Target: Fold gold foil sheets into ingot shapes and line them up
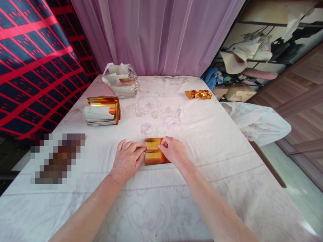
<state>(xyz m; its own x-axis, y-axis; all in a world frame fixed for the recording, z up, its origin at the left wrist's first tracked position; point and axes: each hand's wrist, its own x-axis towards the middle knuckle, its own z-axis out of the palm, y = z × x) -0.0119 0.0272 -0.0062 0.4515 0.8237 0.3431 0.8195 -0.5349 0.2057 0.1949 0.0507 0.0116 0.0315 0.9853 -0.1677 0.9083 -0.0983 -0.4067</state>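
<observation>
A sheet of shiny gold foil paper (153, 158) lies on the table between my hands, with a crease or fold edge running across its middle. My left hand (128, 158) is at its left edge, thumb and forefinger closed on the paper at the crease, with the little finger held apart. Curled over the right part of the sheet, my right hand (174, 149) pinches it near the crease and hides that end. A stack of gold and white paper sheets (101, 116), bent over, stands to the left beyond my left hand. Several folded gold foil pieces (198, 94) sit in a row at the back right.
The table wears a white flowered cloth (217, 141). At its back left is a clear plastic bag (121, 80) of paper. A pixelated patch covers something at left. Purple curtains (156, 37) hang behind; a shoe shelf (259, 62) and a white plastic bag (264, 122) are right.
</observation>
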